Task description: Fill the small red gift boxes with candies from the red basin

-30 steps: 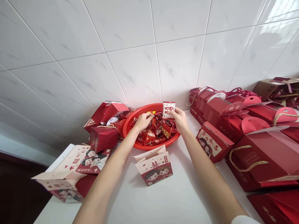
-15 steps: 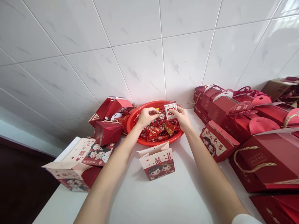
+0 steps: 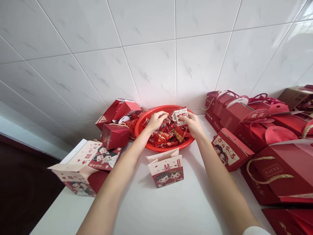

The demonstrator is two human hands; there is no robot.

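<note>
A red plastic basket (image 3: 166, 149) full of red-wrapped candies (image 3: 161, 137) stands against the wall. Over its right side, my right hand (image 3: 194, 124) grips a flat white-and-red printed packet (image 3: 180, 117) between thumb and fingers. My left hand (image 3: 157, 120) hovers above the left part of the candies with its fingertips drawn together; whatever lies between them is too small to make out. In front of the basket, a small paper gift box (image 3: 167, 172) with two cartoon faces stands upright, its top flaps open.
On the left are red boxes (image 3: 114, 135) and pale printed boxes (image 3: 79, 184) near the table edge. Many red gift boxes (image 3: 274, 173) with rope handles crowd the right side. A tiled wall (image 3: 151, 65) rises behind the white table (image 3: 156, 212).
The camera view has shifted slightly. My left fingers have moved off a round-marked white-and-red wrapper by the packet. My right hand keeps the packet, now tilted a little differently.
</note>
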